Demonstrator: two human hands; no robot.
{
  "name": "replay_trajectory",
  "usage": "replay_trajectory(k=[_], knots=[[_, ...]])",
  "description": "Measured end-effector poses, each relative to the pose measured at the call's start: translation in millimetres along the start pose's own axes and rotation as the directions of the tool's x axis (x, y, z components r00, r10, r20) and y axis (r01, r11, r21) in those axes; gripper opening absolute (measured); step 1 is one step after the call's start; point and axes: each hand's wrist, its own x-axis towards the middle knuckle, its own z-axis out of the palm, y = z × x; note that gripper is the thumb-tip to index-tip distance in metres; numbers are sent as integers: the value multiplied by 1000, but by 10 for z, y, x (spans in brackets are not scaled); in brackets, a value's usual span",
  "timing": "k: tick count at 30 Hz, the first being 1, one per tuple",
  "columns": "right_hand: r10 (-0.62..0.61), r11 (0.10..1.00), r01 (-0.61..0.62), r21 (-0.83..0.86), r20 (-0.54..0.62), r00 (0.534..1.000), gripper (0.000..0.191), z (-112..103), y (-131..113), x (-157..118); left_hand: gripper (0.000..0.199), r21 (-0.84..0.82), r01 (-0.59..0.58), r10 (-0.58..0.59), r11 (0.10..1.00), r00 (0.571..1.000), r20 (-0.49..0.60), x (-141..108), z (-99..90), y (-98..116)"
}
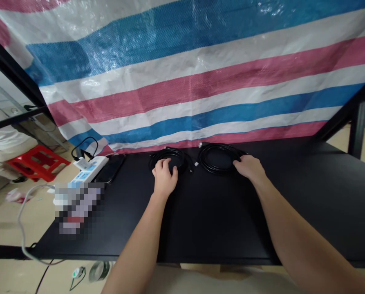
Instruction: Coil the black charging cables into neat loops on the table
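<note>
Two coils of black cable lie side by side near the back of the black table. My left hand [164, 177] is at the near side of the left coiled cable [182, 157], its thumb and fingers spread over the loops. Whether its fingertips press on the cable cannot be made out. My right hand [250, 166] pinches the right edge of the right coiled cable [211, 168], with the fingers partly hidden behind the hand. White-tipped connectors [196, 163] stick out between the coils, and another white end [200, 145] shows at the right coil's back left.
On the table's left side are a white power strip [98, 164] with plugs, a dark phone [111, 168] and a blurred-out item [81, 208]. A striped plastic sheet [188, 90] hangs behind the black tabletop [207, 220]. A red stool [39, 163] and a seated person are at the far left.
</note>
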Motion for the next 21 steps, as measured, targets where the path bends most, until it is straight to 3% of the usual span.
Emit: replay_trajectory(k=[4,9,11,13,16,19,21], knots=[[48,996,-42,84,-68,997,13,23,24,-13,32,-20,-1,1,1000,1000,-3,0,-6,-1],[102,936,-47,350,-140,985,15,24,38,8,31,-45,14,-14,999,1000,3,1,-21,-1],[147,849,-101,519,-47,988,16,11,25,14,31,-53,14,-14,998,1000,6,2,-24,-5],[174,706,-196,680,102,979,18,-9,5,13,30,-56,12,-12,998,1000,3,5,-24,-11],[187,542,-308,782,245,951,20,-40,-28,-3,30,-59,11,-11,998,1000,2,8,-21,-16],[227,593,-306,745,209,951,22,-58,-49,-24,29,-52,11,-10,999,1000,13,6,-27,-4],[249,677,-256,690,112,962,21,-67,-54,-38,26,-30,10,-9,999,1000,12,0,-38,13]])
